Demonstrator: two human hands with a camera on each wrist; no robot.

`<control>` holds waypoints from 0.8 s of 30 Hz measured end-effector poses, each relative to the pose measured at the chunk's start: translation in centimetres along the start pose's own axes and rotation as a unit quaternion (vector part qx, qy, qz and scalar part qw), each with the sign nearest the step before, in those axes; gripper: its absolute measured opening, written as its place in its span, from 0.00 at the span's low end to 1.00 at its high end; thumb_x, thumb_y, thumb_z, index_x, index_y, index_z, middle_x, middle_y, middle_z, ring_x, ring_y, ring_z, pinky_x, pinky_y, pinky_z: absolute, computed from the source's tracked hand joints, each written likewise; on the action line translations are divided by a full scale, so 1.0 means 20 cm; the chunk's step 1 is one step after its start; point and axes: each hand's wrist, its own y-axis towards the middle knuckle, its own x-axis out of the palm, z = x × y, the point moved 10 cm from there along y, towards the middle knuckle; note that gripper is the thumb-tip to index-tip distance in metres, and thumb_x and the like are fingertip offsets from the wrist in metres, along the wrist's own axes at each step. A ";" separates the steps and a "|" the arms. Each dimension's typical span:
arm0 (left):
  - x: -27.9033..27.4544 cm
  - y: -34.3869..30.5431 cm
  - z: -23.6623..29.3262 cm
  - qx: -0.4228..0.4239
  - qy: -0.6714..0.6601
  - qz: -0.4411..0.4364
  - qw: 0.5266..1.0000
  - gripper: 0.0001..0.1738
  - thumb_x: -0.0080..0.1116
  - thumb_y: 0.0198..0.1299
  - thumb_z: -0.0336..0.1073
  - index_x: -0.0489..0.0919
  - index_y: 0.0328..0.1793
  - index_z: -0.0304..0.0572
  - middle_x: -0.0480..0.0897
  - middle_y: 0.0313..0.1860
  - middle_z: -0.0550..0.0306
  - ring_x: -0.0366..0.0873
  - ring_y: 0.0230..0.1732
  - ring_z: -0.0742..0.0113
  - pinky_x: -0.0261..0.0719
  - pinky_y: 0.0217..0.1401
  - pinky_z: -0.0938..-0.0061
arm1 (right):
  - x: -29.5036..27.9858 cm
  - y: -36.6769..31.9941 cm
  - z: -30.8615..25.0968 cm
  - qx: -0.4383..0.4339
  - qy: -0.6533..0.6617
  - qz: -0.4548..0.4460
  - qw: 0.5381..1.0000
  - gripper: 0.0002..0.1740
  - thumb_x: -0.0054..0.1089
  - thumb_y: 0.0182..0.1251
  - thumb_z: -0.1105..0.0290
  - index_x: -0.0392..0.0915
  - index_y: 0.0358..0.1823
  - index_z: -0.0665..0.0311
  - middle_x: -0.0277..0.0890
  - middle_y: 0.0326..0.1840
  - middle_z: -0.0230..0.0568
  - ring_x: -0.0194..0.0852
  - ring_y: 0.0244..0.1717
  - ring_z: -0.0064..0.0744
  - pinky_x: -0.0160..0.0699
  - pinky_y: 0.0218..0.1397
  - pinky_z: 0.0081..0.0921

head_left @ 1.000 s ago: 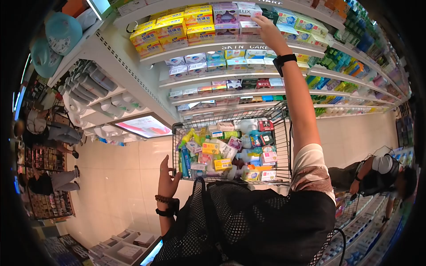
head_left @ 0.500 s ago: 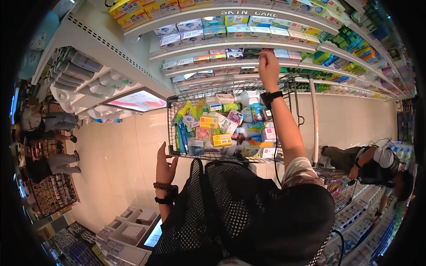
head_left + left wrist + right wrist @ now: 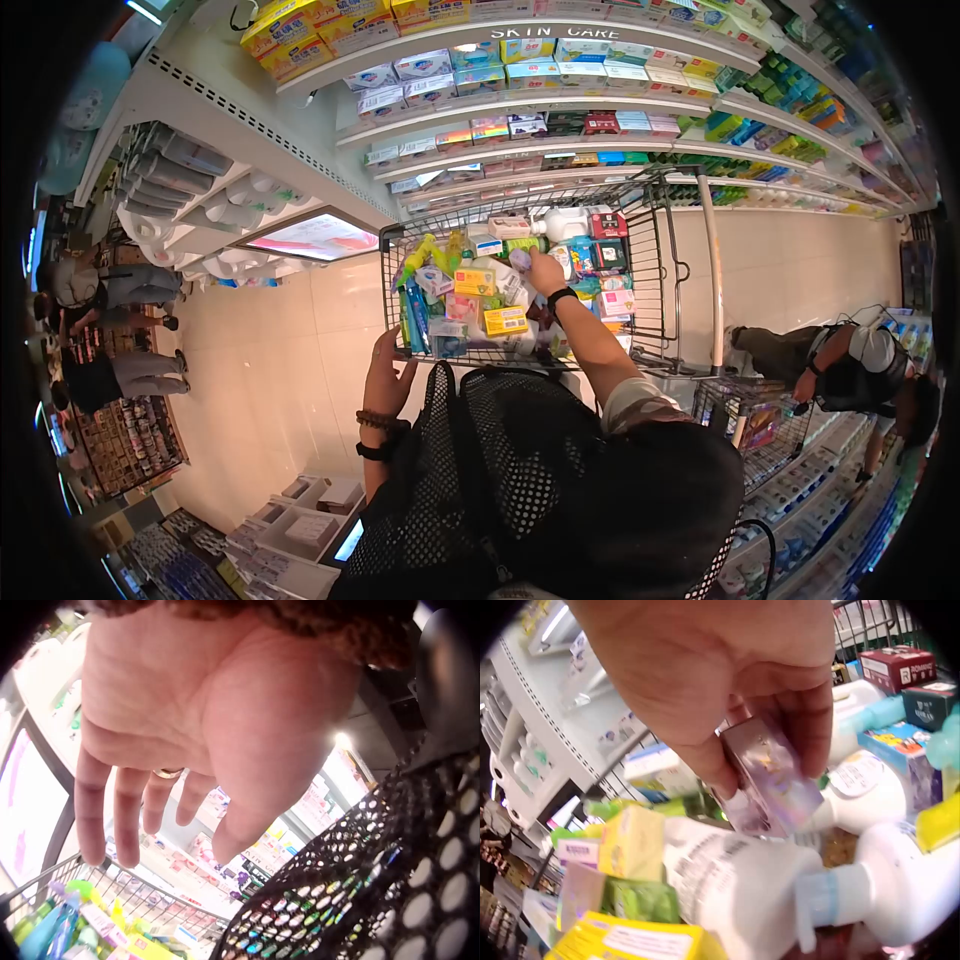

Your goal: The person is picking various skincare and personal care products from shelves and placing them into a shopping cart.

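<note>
My right hand [image 3: 545, 272] is low over the goods in the shopping cart [image 3: 675, 290]. Between its thumb and fingers it pinches a small purple soap box [image 3: 769, 776], seen best in the right wrist view. Under and beside that box lie a white bottle [image 3: 735, 885], a pump bottle [image 3: 907, 885] and a yellow box [image 3: 630, 937]. My left hand [image 3: 385, 375] hovers beside the cart's near left corner, holding nothing. Its fingers hang extended in the left wrist view, a ring [image 3: 168, 773] on one of them.
Ahead of the cart rise shelves [image 3: 560, 105] stocked with boxed soaps. A lit screen [image 3: 318, 236] is set in the display at left. Another person [image 3: 850, 370] stands at right by a second cart [image 3: 760, 425]; further people stand far left.
My right hand has come down from the LUX boxes on the upper shelf, past the lower shelves, into the cart. The head view has tilted down. My left hand stays beside the cart.
</note>
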 end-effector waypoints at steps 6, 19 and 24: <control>0.02 0.13 0.27 0.073 0.021 -0.032 0.997 0.46 0.76 0.55 0.32 0.65 0.79 0.41 0.73 0.73 0.43 0.81 0.60 0.46 0.83 0.61 0.60 | -0.75 -0.33 -0.68 -0.104 0.122 -0.055 0.986 0.26 0.73 0.57 0.52 0.85 0.48 0.67 0.87 0.36 0.52 0.87 0.35 0.47 0.83 0.39 0.43; -0.27 -0.07 0.75 0.291 -0.102 0.019 0.951 0.46 0.85 0.35 0.29 0.74 0.66 0.39 0.81 0.59 0.50 0.82 0.61 0.52 0.80 0.64 0.65 | -1.34 -0.96 -1.24 -0.144 0.549 -0.108 0.816 0.14 0.54 0.82 0.66 0.84 0.54 0.66 0.81 0.40 0.25 0.67 0.34 0.12 0.66 0.35 0.16; -0.26 -0.13 0.75 0.306 -0.111 0.011 0.946 0.46 0.85 0.36 0.29 0.74 0.66 0.39 0.81 0.59 0.50 0.82 0.61 0.53 0.80 0.64 0.65 | -1.36 -1.03 -1.25 -0.144 0.551 -0.085 0.818 0.15 0.54 0.82 0.64 0.83 0.55 0.67 0.84 0.47 0.30 0.75 0.45 0.17 0.73 0.49 0.19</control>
